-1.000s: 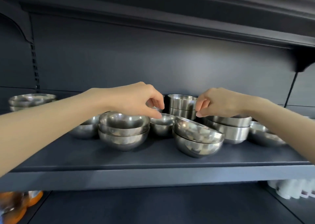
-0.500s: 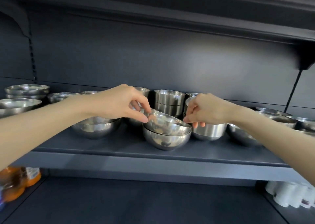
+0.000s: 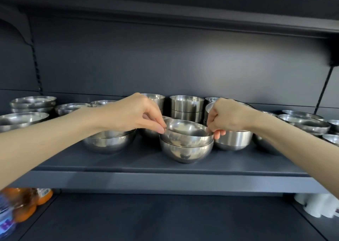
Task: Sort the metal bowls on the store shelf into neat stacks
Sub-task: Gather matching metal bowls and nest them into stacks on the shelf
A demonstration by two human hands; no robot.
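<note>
A round steel bowl (image 3: 185, 137) sits nested in a second round bowl (image 3: 185, 153) at the middle front of the dark shelf (image 3: 146, 181). My left hand (image 3: 135, 112) pinches the top bowl's left rim. My right hand (image 3: 227, 115) pinches its right rim. The top bowl sits almost level in the lower one. Behind them stands a stack of straight-sided bowls (image 3: 186, 107). Partly hidden under my left wrist is another pair of nested round bowls (image 3: 110, 140).
A straight-sided bowl stack (image 3: 233, 139) stands just right of the held pair. Shallow wide bowls (image 3: 33, 103) fill the shelf's left end and others (image 3: 304, 121) the right. Orange bottles (image 3: 23, 204) and white cups (image 3: 317, 206) sit on the lower shelf.
Both hands came down from the back bowls onto the front nested pair and gripped the top bowl's rim. That bowl went from tilted to almost level. The view shifted left.
</note>
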